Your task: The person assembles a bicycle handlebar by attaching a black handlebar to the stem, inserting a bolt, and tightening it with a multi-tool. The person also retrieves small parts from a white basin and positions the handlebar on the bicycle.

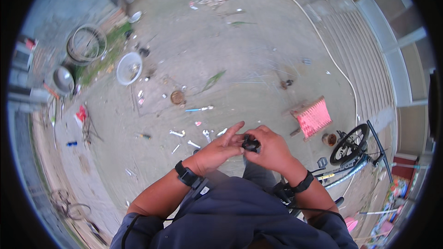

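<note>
You held a small black part between both hands at waist height. Your right hand was closed around it from the right; your left hand touched it from the left, fingers stretched out. Its long axis could not be told. Wrenches lay on the ground ahead, a pink stool and a bicycle to your right, a white bowl farther left.

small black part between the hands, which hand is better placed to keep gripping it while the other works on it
Right, probably. The right hand is wrapped around the small black part, its fingers curled over it. The left hand only touches it with extended fingertips, free to work.
</note>
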### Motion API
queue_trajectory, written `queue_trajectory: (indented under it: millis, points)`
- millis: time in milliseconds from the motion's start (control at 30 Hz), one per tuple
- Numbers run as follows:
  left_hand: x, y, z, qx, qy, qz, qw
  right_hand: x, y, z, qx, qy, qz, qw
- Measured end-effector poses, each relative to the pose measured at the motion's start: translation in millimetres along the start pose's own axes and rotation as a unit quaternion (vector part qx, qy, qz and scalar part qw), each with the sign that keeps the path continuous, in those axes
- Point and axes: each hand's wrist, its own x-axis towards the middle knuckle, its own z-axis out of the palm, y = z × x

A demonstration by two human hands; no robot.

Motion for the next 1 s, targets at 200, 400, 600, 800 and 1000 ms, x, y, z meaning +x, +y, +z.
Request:
queue_trajectory:
  millis: [200,400,600,800,1000]
  points:
    - [-199,-39,-157,0.021,0.255,0.001,0.967,65,-100,121,0.114,-0.092,0.042,0.988]
    - [-358,-96,-257,-0.029,0.481,-0.027,0.876,147,-183,192,0.082,-0.176,-0.061,0.979]
    - [-388,-111,-318,-0.149,0.552,0.008,0.82,252,-228,248,0.095,-0.224,-0.064,0.968]
    - [-392,-47,-431,-0.128,0.582,-0.015,0.803,383,-234,320,0.124,-0.268,-0.019,0.955]
    - [-389,56,-568,-0.024,0.6,-0.083,0.795,520,-238,378,0.161,-0.268,0.033,0.949]
